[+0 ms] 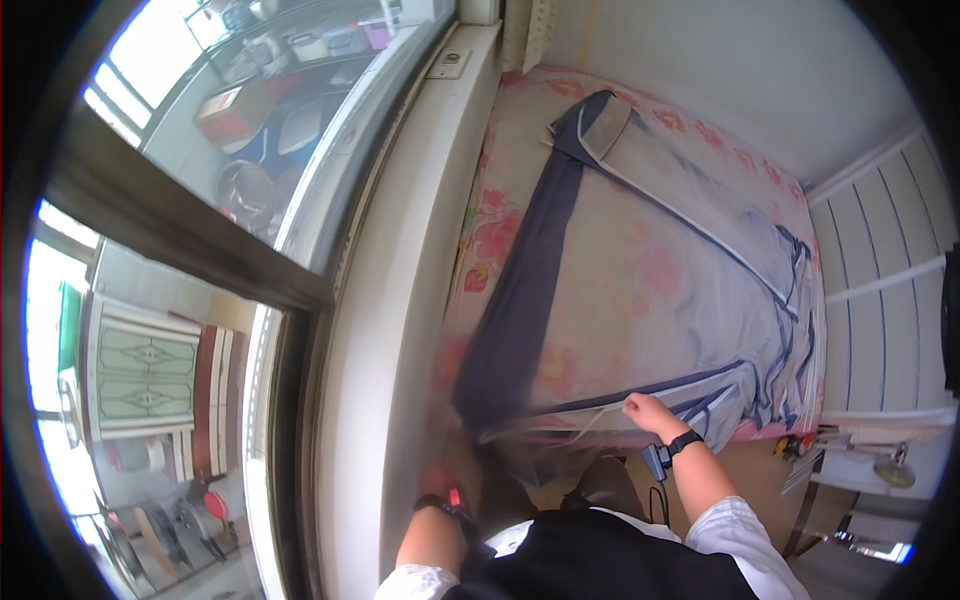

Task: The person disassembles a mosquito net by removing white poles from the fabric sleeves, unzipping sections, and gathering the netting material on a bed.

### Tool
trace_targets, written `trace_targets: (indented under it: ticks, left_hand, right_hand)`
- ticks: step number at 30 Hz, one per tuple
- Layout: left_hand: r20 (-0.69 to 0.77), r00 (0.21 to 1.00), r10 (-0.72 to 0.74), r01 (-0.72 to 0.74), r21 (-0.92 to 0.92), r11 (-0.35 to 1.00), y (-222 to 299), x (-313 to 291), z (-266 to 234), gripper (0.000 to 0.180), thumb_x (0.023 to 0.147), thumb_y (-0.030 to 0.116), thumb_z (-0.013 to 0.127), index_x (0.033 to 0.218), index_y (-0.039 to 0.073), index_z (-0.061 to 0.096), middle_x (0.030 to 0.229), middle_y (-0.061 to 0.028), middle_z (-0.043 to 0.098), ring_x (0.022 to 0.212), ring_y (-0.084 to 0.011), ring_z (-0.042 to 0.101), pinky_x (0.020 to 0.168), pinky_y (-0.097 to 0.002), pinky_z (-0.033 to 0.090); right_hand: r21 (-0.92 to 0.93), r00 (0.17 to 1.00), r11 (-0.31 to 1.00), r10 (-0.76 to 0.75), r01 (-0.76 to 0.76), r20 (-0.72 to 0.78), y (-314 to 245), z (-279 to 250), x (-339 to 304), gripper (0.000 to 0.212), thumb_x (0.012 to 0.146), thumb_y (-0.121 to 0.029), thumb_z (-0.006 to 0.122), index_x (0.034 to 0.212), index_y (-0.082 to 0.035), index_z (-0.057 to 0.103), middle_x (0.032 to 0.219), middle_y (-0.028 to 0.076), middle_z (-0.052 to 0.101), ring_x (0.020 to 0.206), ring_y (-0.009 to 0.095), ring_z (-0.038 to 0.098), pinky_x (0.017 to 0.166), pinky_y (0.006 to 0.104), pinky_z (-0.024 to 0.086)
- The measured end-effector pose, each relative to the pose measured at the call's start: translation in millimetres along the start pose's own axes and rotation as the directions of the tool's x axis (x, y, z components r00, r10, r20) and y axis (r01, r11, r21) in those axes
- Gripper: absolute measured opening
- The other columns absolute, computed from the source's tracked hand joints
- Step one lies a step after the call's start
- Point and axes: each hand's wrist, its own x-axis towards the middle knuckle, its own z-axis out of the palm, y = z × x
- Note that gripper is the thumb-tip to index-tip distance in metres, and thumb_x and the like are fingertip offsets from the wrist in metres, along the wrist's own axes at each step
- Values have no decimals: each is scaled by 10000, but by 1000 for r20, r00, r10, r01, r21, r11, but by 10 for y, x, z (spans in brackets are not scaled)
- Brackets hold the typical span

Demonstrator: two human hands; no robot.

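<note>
A sheer mosquito net (690, 215) with dark blue-grey borders and pale piping lies spread over a bed with a pink floral sheet (495, 228). My right hand (648, 411) is closed at the net's near edge, pinching the trim between thumb and fingers. On the left, by the net's near left corner, my left hand (440, 472) is smeared and low beside the bed. Its fingers cannot be made out. Along the left side runs a wide dark band (525, 300) of the net. Toward the right, the fabric bunches into folds.
A white window ledge (375, 330) borders the bed on the left, with a dark-framed window (190, 200) beyond it. At the right stands a white striped panel (885, 280). Small items (795, 446) lie near the bed's near right corner.
</note>
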Motion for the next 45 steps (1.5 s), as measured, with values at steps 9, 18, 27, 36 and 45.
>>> trace_targets:
  ticks: [9,18,27,36,45]
  left_hand:
    - [337,865,371,-424,99,900,-52,492,376,282,854,307,472,645,120,440,584,4,444,491,-147,443,420,-289,347]
    - [-18,844,536,-398,649,648,-146,1230,868,147,643,71,578,766,-1,545,757,-190,536,736,-418,499,649,-474,416]
    - [-148,886,-440,320,-494,809,-17,1447,1122,233,838,224,554,996,56,590,872,-7,563,740,-107,499,635,-255,400]
    - [-58,937,-344,287,-431,855,828,1346,1231,178,831,142,570,952,14,601,926,-7,563,827,-116,522,773,-241,397]
    - [-221,966,-136,71,-279,958,331,1274,1253,197,841,65,512,1035,37,496,970,-69,537,876,-159,546,801,-272,435]
  right_hand:
    - [-45,979,992,-107,117,175,-193,929,741,269,775,-243,546,944,-39,594,903,195,612,869,369,571,744,432,464]
    - [-295,933,888,-305,351,191,475,2438,1707,448,713,-170,624,1134,-82,498,1141,132,483,1078,307,453,887,430,377]
    - [-428,887,777,-404,462,225,478,3172,2220,273,729,-107,549,1002,-93,529,965,81,522,949,252,504,901,382,358]
    - [-445,880,760,-389,473,272,550,3134,2230,199,736,-89,511,925,-112,569,931,51,538,930,219,516,824,346,387]
    - [-432,850,731,-456,528,266,714,3120,2060,197,739,-87,506,930,-109,548,915,51,533,920,226,517,803,354,389]
